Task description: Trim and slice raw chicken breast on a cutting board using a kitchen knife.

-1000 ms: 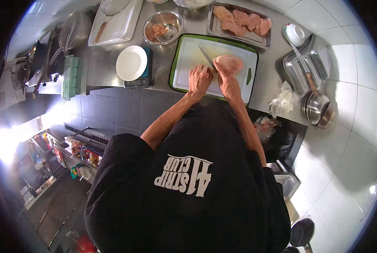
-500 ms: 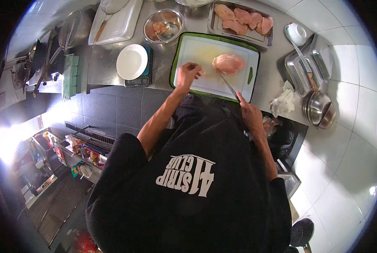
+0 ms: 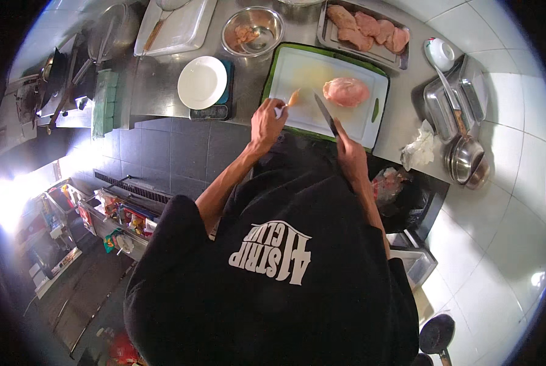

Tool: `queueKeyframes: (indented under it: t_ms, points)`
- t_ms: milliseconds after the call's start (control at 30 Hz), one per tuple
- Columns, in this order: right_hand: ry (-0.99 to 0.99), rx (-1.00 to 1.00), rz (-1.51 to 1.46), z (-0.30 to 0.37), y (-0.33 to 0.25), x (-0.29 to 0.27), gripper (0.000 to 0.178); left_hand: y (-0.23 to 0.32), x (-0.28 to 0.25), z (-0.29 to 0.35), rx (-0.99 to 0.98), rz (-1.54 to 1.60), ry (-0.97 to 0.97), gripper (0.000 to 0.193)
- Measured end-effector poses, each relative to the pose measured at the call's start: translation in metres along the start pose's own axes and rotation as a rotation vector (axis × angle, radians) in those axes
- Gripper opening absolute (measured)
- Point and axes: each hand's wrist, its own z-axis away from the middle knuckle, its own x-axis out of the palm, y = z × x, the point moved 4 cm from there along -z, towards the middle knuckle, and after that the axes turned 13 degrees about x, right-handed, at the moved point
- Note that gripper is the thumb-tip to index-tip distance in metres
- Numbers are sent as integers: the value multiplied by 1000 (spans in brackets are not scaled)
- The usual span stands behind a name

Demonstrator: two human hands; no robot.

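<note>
My left hand [image 3: 269,127] is closed in a pinch on a small scrap of raw chicken [image 3: 294,97], held over the left part of a white cutting board [image 3: 297,114] with a green rim. In my right hand [image 3: 350,152] is a kitchen knife [image 3: 326,115], its grip covered by my fingers and its blade pointing away and left over the board. A pale pink raw chicken breast [image 3: 346,91] lies on the board's right half, apart from the blade and untouched by either hand.
Behind the board are a steel bowl [image 3: 253,51] of chicken scraps and a steel tray [image 3: 405,61] of chicken pieces. A white plate [image 3: 202,82] sits on a kitchen scale [image 3: 226,110] at left. On the right are crumpled tissue [image 3: 418,146], steel trays [image 3: 436,100] and steel pans [image 3: 463,155].
The chicken scrap has come up into clear view in my left hand, which has lowered slightly. My right hand has drawn the knife away from the chicken breast, its blade now more upright. The view has shifted.
</note>
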Motion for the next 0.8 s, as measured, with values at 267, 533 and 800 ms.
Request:
queueKeyframes:
  t_ms: [267, 533, 800]
  points:
    - [125, -209, 24, -62, -56, 53, 62, 9, 23, -16, 347, -190, 110, 21]
    - [128, -211, 78, -60, -60, 66, 66, -1, 31, -13, 373, -253, 138, 20]
    - [-56, -23, 320, -6, -27, 46, 64, -11, 8, -41, 357, -248, 263, 10]
